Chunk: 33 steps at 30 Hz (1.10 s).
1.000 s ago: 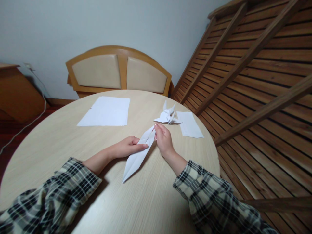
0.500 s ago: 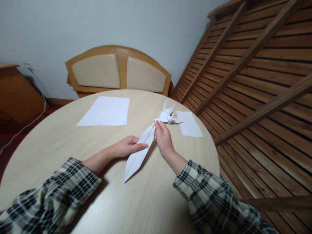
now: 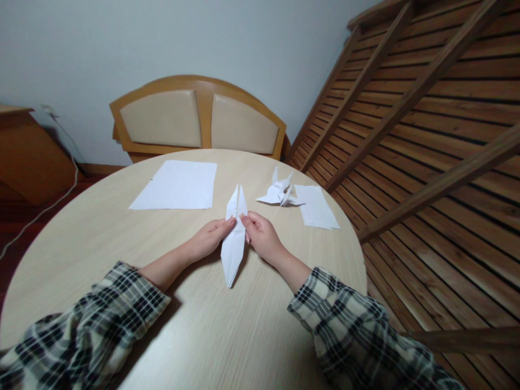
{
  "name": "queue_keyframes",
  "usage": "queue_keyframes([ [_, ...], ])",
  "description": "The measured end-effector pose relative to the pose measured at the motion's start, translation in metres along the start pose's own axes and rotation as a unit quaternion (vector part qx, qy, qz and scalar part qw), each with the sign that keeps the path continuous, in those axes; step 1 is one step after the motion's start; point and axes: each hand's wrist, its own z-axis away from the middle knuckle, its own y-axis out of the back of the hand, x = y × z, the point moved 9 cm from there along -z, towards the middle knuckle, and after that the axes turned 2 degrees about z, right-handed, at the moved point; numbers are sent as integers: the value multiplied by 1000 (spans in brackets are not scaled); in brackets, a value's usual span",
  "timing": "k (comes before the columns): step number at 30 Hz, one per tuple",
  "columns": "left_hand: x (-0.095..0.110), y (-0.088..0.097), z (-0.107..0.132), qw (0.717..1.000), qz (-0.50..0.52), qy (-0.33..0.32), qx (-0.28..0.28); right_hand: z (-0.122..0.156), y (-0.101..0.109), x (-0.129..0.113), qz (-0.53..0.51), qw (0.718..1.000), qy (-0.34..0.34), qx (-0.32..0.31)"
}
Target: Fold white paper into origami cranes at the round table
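Two hands, the left hand and the right hand, are closed on one long folded paper, a thumb on each side. It is over the round surface; I can't tell if its low tip touches. Its far end has two thin points with a slit between. If the hands pull apart, the slit could rip. If one thumb pushes harder, the folds could go crooked. Farther out, the pointy paper shapes sit just beside the small sheets; a bump from the right hand could tip them. The big sheets lie off to the left, well apart.
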Motion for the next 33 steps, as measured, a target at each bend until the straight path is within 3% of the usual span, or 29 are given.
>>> queue_keyframes([
  [8,5,-3,-1,1000,0,2,8,0,0,1,-22,999,-32,-10],
  [14,6,4,-2,998,14,7,59,3,-4,-2,11,999,-36,-38],
  [18,5,9,-3,997,24,-11,70,2,-1,-5,35,999,-16,-20],
  [23,3,23,0,990,17,-26,139,-1,6,-6,50,999,7,14],
  [28,4,27,1,985,43,-22,165,1,4,-2,47,999,-9,1],
  [31,-1,32,1,977,89,-1,194,3,9,-8,76,997,24,22],
  [33,-5,38,2,966,129,9,223,4,14,-20,130,987,85,38],
])
